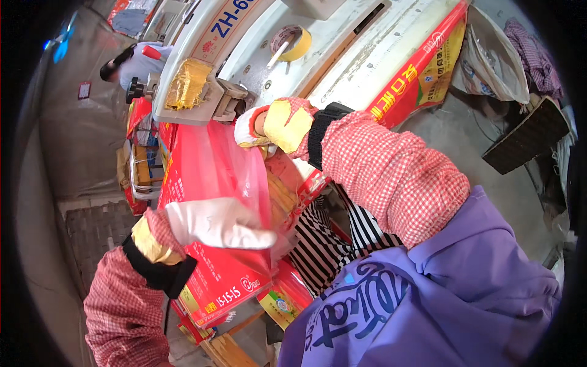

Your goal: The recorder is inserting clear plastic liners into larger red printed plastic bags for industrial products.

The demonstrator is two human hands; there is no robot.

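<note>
A large red printed plastic bag (214,281) lies in front of me, with a translucent pink upper part. My left hand (214,223), in a white glove, rests on the bag with its fingers stretched toward the right. My right hand (260,127), in a white and red glove with a yellow wrist patch, is closed at the bag's upper edge, just beside the white machine (192,58). Its fingertips are partly hidden. Between the hands shows a brownish-yellow printed surface (281,183).
A roll of yellow tape (296,44) lies on the machine's white table. More red and yellow bags (422,73) drape over that table. At right are a white sack (489,55) and a dark board (527,134). Another person (137,61) is at far left.
</note>
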